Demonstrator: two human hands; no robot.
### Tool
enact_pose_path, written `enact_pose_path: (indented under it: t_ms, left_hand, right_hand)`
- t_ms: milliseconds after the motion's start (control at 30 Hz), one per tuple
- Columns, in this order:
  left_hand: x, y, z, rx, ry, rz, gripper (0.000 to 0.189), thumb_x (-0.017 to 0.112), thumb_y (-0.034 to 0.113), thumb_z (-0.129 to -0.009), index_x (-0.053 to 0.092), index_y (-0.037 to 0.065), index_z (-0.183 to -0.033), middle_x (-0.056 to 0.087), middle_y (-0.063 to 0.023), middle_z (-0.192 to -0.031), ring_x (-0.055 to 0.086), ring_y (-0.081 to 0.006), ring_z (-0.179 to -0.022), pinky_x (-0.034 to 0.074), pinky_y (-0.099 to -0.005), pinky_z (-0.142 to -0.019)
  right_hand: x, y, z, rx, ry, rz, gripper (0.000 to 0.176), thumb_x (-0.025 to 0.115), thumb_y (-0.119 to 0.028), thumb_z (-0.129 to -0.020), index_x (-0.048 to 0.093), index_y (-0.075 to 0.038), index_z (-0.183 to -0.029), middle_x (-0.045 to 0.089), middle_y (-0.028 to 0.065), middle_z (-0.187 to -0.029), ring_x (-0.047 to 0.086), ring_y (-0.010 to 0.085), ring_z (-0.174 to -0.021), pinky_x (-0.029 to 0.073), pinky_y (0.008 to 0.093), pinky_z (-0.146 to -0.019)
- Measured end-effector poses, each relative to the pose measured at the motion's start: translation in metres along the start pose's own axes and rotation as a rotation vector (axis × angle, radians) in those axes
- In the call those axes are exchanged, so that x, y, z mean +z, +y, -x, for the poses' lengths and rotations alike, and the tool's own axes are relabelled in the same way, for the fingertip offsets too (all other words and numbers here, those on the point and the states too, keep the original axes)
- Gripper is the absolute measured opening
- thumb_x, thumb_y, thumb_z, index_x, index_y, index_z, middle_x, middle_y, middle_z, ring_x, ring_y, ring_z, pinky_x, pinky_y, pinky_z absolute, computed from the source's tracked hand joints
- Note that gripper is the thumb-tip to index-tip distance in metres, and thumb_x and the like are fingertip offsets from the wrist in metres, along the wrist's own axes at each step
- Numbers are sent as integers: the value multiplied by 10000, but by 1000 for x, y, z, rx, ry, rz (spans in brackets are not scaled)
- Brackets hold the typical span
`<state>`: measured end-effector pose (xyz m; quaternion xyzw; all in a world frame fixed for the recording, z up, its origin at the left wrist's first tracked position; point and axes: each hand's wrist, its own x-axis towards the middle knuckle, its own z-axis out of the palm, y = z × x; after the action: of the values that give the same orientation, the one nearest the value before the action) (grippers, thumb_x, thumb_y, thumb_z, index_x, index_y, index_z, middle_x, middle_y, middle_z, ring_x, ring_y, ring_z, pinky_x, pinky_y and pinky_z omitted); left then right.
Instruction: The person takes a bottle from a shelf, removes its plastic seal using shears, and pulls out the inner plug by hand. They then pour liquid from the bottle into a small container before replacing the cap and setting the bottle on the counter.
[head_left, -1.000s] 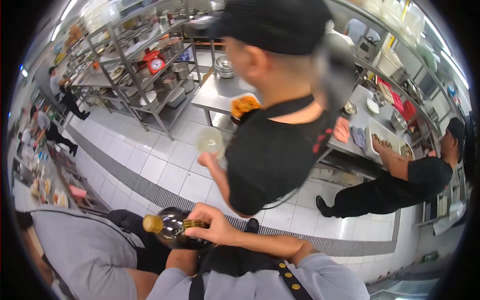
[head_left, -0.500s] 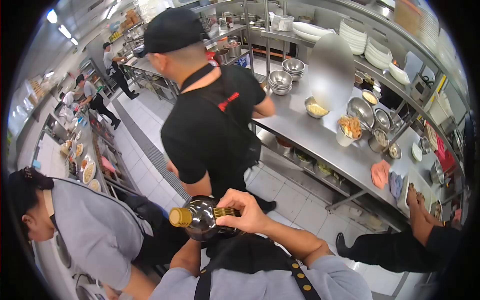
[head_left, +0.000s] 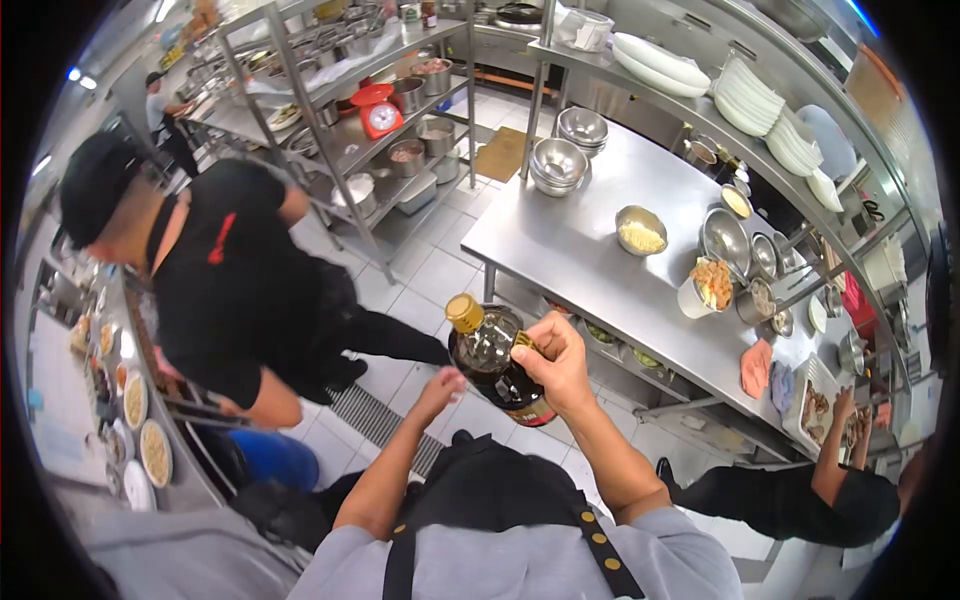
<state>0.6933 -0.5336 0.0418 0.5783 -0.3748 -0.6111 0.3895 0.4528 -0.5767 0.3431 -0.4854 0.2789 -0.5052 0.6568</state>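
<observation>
My right hand (head_left: 557, 365) grips a dark glass bottle (head_left: 492, 362) with a gold cap and a label near its base, held tilted in front of my chest. My left hand (head_left: 440, 385) is raised just below and left of the bottle, fingers loosely together, close to its lower side; I cannot tell whether it touches. I wear a grey shirt and a black apron with gold buttons.
A person in black (head_left: 235, 285) bends over the left counter of food plates (head_left: 140, 440). A steel table (head_left: 580, 250) carries bowls and food containers. Wire shelving (head_left: 370, 120) holds pots and a red scale. Another person (head_left: 810, 490) reaches over a tray at lower right.
My right hand has lifted the bottle up and to the right, turning it more upright. My left hand has risen beside it. The person in black has moved to the left counter.
</observation>
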Motion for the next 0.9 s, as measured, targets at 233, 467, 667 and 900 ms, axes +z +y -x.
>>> enact_pose_path:
  t_ms: [233, 467, 667, 900]
  left_hand:
    - [-13, 254, -53, 530, -332, 346, 452, 493, 310, -1063, 487, 42, -1427, 526, -127, -1450, 491, -237, -1335, 373, -397, -1130]
    - [-49, 356, -111, 713, -126, 65, 290, 644, 63, -919, 589, 1, -1197, 618, -161, -1329, 572, -219, -1235, 419, -372, -1085]
    - [-117, 398, -171, 727, 151, -29, 267, 655, 106, -908, 573, 5, -1141, 636, -189, -1251, 579, -259, -1215, 429, -393, -1076]
    - [-217, 434, -283, 738, 255, -48, 234, 617, 139, -936, 563, 6, -1120, 643, -170, -1225, 585, -252, -1188, 439, -396, -1058]
  right_hand:
    - [4, 31, -109, 15, 124, 51, 234, 773, -34, -888, 546, -52, -941, 688, 46, -845, 636, 76, -766, 512, 239, -694]
    - [-3, 92, -232, 11, 19, -83, 230, 773, -44, -879, 556, -46, -955, 668, 37, -836, 623, 71, -746, 491, 233, -661]
    - [30, 123, -367, 74, -160, -146, 227, 762, -53, -896, 544, -63, -958, 662, 21, -848, 616, 68, -764, 480, 230, -680]
    - [60, 175, -513, 258, -219, -258, 481, 408, -508, -1080, 573, -65, -991, 585, 30, -728, 441, 62, -543, 339, 210, -484]
